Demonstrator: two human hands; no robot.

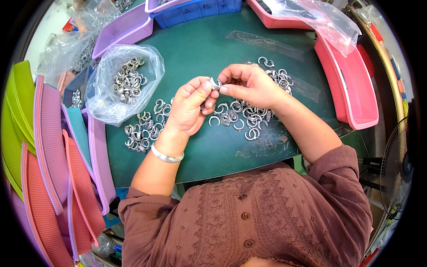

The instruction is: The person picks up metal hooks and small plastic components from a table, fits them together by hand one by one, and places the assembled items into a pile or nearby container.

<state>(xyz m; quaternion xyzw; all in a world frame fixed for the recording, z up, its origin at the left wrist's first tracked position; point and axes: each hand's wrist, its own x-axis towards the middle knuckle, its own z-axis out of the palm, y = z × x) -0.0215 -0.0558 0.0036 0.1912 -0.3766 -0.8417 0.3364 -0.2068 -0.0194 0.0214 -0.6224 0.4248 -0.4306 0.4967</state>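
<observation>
Over the middle of the table, my left hand [190,107] is closed, its thumb and fingers pinching a small C-shaped metal ring [215,84]. Another bit of metal shows among its lower fingers. The fingertips of my right hand [255,86] grip the same ring from the other side. Beneath and beyond the right hand spreads a loose pile of similar open metal rings [255,116]. A second ring pile [143,133] lies left of my left wrist, which wears a pale bangle [167,155]. Past that pile sits an open clear plastic bag [153,60] with more rings inside.
The green tabletop [195,46] has strips of clear tape stuck on it. Pink baskets [362,95] line the right, with a blue basket [195,15] and a purple basket [120,33] at the back. Stacked colored baskets [49,147] stand left. A fan [396,164] is at far right.
</observation>
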